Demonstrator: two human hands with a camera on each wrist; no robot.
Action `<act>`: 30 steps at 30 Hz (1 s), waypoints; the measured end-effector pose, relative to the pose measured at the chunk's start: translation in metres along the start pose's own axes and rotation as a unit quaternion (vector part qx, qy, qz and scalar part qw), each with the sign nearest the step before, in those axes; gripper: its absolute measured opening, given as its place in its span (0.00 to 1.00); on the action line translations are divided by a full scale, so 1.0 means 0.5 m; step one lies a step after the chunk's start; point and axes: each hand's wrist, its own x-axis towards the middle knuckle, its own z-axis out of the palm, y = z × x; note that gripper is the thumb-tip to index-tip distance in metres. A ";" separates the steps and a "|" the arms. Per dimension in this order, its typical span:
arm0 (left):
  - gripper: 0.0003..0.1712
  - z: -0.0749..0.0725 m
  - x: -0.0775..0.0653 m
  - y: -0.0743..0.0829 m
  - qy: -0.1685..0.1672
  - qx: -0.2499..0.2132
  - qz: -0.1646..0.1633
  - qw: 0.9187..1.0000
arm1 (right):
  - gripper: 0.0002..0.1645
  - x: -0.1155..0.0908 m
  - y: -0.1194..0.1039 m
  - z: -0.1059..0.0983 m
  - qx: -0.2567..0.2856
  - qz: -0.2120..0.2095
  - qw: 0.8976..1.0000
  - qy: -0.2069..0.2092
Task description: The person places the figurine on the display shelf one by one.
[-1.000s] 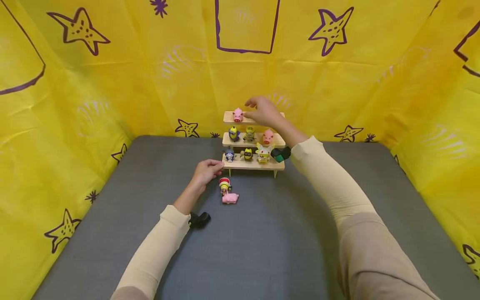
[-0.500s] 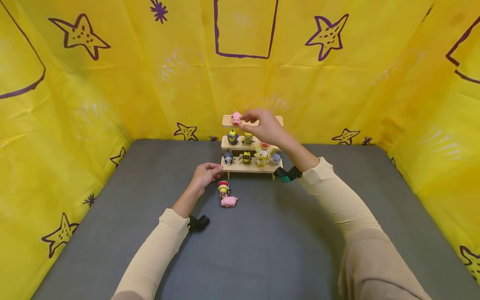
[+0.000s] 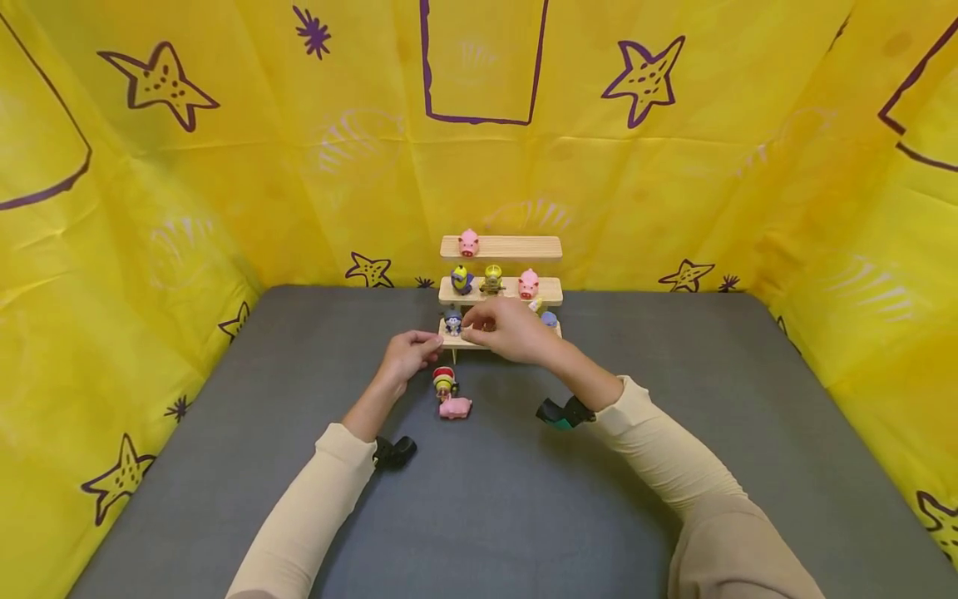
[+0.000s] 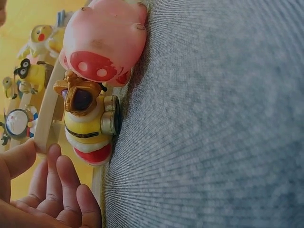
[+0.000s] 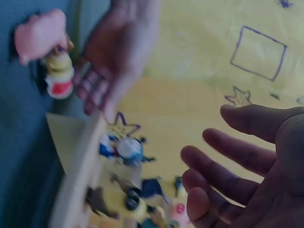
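Observation:
My left hand (image 3: 407, 353) pinches the front left corner of a three-tier wooden display stand (image 3: 516, 247) between thumb and fingers; the left wrist view shows this grip up close. My right hand (image 3: 512, 329) hovers before the lowest tier with nothing in it, its fingers loosely spread in the right wrist view. Just left of its fingertips stands a small blue-and-white figure (image 3: 452, 323). Other figures on that tier are partly hidden behind the right hand. On the table below lie a yellow figure with a red base (image 4: 83, 128) and a pink toy pig (image 4: 104, 38).
A pink pig (image 3: 468, 243) stands at the left of the top tier. The middle tier bears a blue-and-yellow figure (image 3: 461, 280), a yellow figure (image 3: 492, 279) and another pink pig (image 3: 528, 284). Behind the grey table (image 3: 479, 516) hangs a yellow cloth (image 3: 337, 191).
My right hand has come down from the pig on the top tier to the front of the lowest tier. My left hand keeps its hold on the stand's corner.

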 end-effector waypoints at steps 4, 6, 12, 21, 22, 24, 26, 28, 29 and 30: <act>0.19 0.001 -0.002 -0.002 0.001 -0.004 0.003 1.000 | 0.10 -0.011 -0.004 0.034 -0.021 0.001 0.999 -0.025; 0.19 0.002 -0.003 -0.004 -0.001 -0.006 0.004 1.000 | 0.09 -0.016 -0.005 0.049 -0.028 -0.001 0.999 -0.037; 0.18 0.003 -0.007 -0.006 0.001 -0.005 0.004 1.000 | 0.10 -0.027 -0.004 0.092 -0.044 0.026 0.995 -0.087; 0.18 0.006 -0.006 -0.009 0.001 -0.010 0.007 1.000 | 0.16 -0.043 0.008 0.148 -0.069 0.071 0.988 -0.119; 0.18 0.006 -0.006 -0.009 0.002 -0.009 0.007 1.000 | 0.16 -0.044 0.007 0.151 -0.071 0.073 0.988 -0.119; 0.18 0.004 -0.007 -0.005 0.002 -0.006 0.006 1.000 | 0.17 -0.045 0.006 0.155 -0.079 0.076 0.987 -0.120; 0.18 0.003 -0.008 -0.002 0.003 -0.004 0.004 1.000 | 0.17 -0.045 0.006 0.161 -0.085 0.079 0.986 -0.120; 0.17 0.002 -0.009 0.000 0.005 -0.002 0.003 1.000 | 0.18 -0.045 0.006 0.167 -0.093 0.082 0.985 -0.120; 0.17 0.002 -0.009 0.001 0.005 0.000 0.004 1.000 | 0.18 -0.046 0.006 0.169 -0.096 0.082 0.985 -0.120; 0.17 0.003 -0.009 0.000 0.004 0.000 0.004 1.000 | 0.19 -0.046 0.006 0.172 -0.099 0.084 0.984 -0.119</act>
